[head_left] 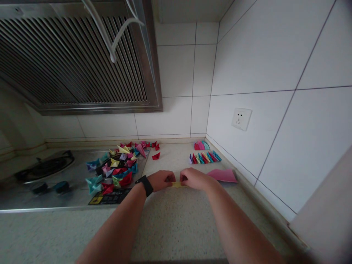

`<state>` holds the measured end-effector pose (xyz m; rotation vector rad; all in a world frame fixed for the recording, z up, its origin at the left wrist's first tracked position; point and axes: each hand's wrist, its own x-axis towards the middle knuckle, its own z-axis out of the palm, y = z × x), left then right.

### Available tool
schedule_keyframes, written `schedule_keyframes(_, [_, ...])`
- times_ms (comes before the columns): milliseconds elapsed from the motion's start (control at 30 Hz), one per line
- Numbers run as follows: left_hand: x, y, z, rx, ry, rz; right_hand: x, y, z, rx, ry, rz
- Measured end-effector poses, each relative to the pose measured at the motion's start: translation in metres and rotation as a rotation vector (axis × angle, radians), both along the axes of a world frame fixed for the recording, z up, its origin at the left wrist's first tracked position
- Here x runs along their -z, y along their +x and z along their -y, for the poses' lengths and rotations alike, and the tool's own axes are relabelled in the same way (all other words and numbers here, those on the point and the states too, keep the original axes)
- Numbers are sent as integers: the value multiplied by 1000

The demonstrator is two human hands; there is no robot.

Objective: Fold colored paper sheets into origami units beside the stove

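A narrow strip of yellow paper (pixel 176 184) stretches between my two hands, low over the countertop. My left hand (pixel 161 180), with a black watch on its wrist, pinches the strip's left end. The other end is pinched by my right hand (pixel 192 178); the fingers cover much of the paper. Just beyond my right hand lies a pink paper sheet (pixel 224 175). Behind it stands a row of folded colored paper pieces (pixel 205 157), with a smaller group of folded paper (pixel 201 145) farther back. A red paper boat (pixel 156 156) sits beyond my left hand.
Many folded paper boats (pixel 118 170) cover the right side of the gas stove (pixel 79 200). A range hood (pixel 82 62) with a hanging white cable (pixel 112 47) is above. Tiled walls meet at the back right; one carries a power socket (pixel 241 118).
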<state>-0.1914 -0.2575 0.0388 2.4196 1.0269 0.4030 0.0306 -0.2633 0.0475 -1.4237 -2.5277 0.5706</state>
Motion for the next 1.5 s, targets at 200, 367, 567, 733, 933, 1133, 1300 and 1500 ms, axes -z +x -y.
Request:
schedule_keyframes(200, [0,0,1,-18,33,-53,1,-1,2,8,57,-2])
schedule_keyframes(367, [5,7,1,-83,114,-61,1,0,2,-10,62,-11])
schedule_keyframes(567, [9,9,0,-117,141,-80,6,-4,0,-18,15,-62])
schedule_keyframes(733, [5,10,0,-99,131,-102,9,-8,-2,20,-44,-62])
schedule_keyframes(933, [2,12,2,-89,152,-105,8,-9,-2,-12,-2,-27])
schedule_keyframes(1133, [8,7,0,-75,125,-45,8,-6,-2,-3,3,-76])
schedule_keyframes(1300, [8,2,-4,-100,121,76,3,-1,-6,-34,19,-177])
schedule_keyframes(1500, [2,-1,-8,-131,472,36,1,-4,-11,-87,380,-136])
